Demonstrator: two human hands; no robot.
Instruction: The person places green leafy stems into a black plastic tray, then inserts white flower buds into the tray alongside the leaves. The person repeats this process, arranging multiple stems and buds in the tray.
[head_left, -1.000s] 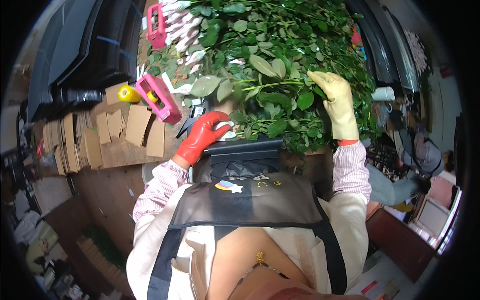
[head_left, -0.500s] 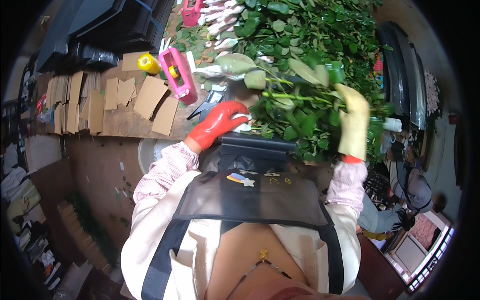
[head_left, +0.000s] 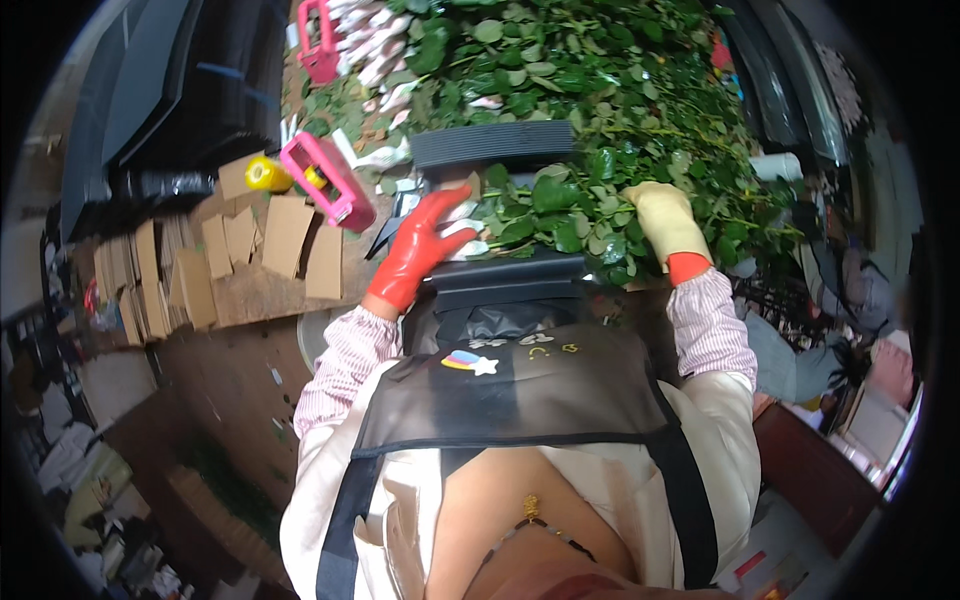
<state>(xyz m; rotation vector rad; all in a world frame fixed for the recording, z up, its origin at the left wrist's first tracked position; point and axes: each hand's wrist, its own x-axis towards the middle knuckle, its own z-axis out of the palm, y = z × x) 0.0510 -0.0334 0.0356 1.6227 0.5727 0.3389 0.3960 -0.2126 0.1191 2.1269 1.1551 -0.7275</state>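
My left hand (head_left: 415, 245), in a red rubber glove, has its thumb and fingers spread around the white-wrapped flower heads (head_left: 468, 228) at the left end of a bunch of leafy stems (head_left: 560, 208). The bunch lies across a black holder, with a padded black front edge (head_left: 510, 277) nearest me and a dark ribbed sheet (head_left: 495, 145) standing behind it. My right hand (head_left: 667, 222), in a pale yellow glove, is closed over the stems toward the right, its fingertips partly hidden among leaves.
A large heap of green stems (head_left: 600, 70) fills the far side. Pink tape dispensers (head_left: 330, 180), a yellow tape roll (head_left: 266, 174) and cardboard pieces (head_left: 285, 235) sit on the left, with black sheets (head_left: 150, 110) stacked behind. A white roll (head_left: 775, 167) is at the right.
The stems in my right hand have come down from a raised, blurred position into the holder. My left fingers have spread apart. The ribbed sheet now shows behind the bunch. The view has shifted.
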